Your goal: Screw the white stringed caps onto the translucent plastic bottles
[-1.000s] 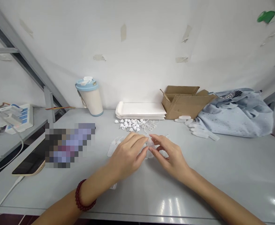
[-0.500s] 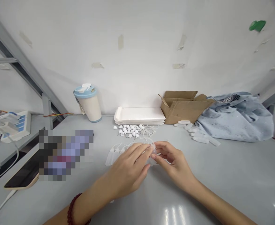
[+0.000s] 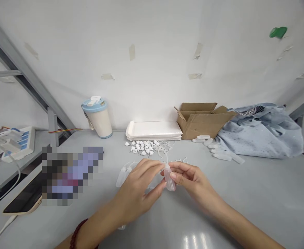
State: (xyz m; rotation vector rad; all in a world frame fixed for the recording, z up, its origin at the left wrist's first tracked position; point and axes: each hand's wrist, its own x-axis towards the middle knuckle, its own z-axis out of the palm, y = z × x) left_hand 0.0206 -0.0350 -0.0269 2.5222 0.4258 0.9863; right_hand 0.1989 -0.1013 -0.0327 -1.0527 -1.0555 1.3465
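Note:
A small translucent plastic bottle (image 3: 170, 182) stands upright between my hands, a thin white strap rising from its neck. My right hand (image 3: 195, 180) grips its right side, thumb in front and fingers behind. At the neck and left side of this bottle are the fingertips and thumb of my left hand (image 3: 139, 193), closed in on it. Under and left of that hand lie similar bottles (image 3: 121, 177) with looped straps, partly hidden. Beyond my hands is a pile of small white pointed caps (image 3: 143, 147), with loose white straps (image 3: 164, 147) beside it.
Along the wall stand a cream tumbler (image 3: 100, 119), a stack of white padded envelopes (image 3: 154, 129) and an open cardboard box (image 3: 203, 124). Capless bottles (image 3: 221, 152) lie near a light blue cloth (image 3: 260, 135). A phone (image 3: 25, 193) with a cable is at left.
The bottle in my hands now shows clearly, upright and nearer to me. My left fingers have drawn back a little from over it. The camera view has shifted slightly.

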